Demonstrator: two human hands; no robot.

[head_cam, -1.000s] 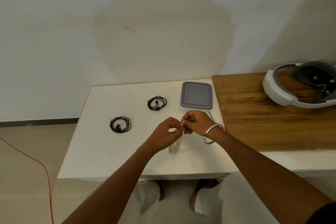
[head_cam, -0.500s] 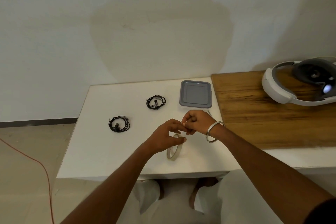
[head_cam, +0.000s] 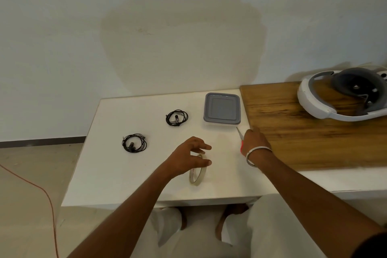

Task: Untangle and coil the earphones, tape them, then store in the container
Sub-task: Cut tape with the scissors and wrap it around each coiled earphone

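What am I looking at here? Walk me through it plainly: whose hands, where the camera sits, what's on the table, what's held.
No machine here: a person wears a camera on the head, looking down at their own two bare hands. The left hand holds a tape roll upright on the white table. The right hand, with a bangle on its wrist, reaches onto scissors; whether it grips them yet is unclear. Two coiled black earphones lie on the left. A grey container with its lid on sits at the back. A white headset rests on the wooden board to the right.
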